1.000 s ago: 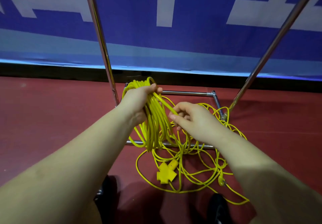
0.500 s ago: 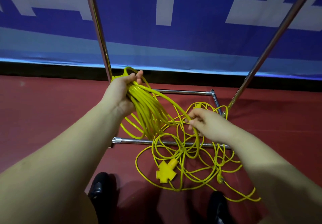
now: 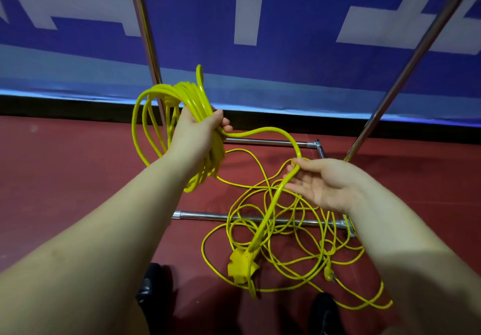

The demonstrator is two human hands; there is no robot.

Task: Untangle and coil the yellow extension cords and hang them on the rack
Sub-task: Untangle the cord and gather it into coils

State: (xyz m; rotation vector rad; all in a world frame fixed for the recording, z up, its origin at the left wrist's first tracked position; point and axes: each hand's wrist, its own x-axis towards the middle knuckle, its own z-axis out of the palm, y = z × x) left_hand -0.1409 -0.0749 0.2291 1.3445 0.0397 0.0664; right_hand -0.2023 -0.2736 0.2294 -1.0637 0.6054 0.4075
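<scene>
One coil [image 3: 192, 126] is gripped in the left hand [image 3: 197, 131] at 11 o'clock; the cord's free run [image 3: 273, 204] is draped over the right hand's [image 3: 320, 186] open, relaxed fingers. A snag is likely if it is pulled through the floor tangle [image 3: 294, 235] at 5 o'clock. One socket block [image 3: 243, 265] and two rack uprights [image 3: 145, 35] are counted.

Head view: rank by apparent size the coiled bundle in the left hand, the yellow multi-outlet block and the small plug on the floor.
1. Coiled bundle, nearer the camera, so real size is unsure.
2. Multi-outlet block.
3. Small plug.
</scene>
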